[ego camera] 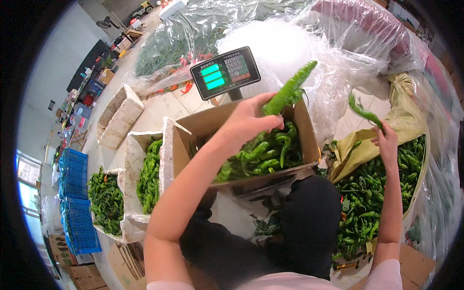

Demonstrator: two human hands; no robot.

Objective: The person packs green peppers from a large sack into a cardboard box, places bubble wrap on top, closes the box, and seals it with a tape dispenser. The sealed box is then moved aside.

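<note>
My left hand point(253, 116) is closed around a bunch of long green peppers point(290, 88), raised over a cardboard box point(232, 110). Inside that box lie more green peppers point(268, 152), partly hidden by my left forearm. To the right, my right hand point(386, 143) grips one curved green pepper point(364, 111) by its end. It is held above a yellow woven sack point(407, 108), whose open mouth shows a heap of small green peppers point(366, 217). Behind the box stands a weighing scale's display point(225, 73), lit on its left side.
Two white foam boxes with peppers point(149, 177) point(107, 199) stand left of the cardboard box. Another foam box point(119, 116) sits farther back. Blue plastic crates point(76, 217) line the left. Clear plastic sheeting point(348, 43) covers produce behind. Loose leaves point(266, 224) lie between my legs.
</note>
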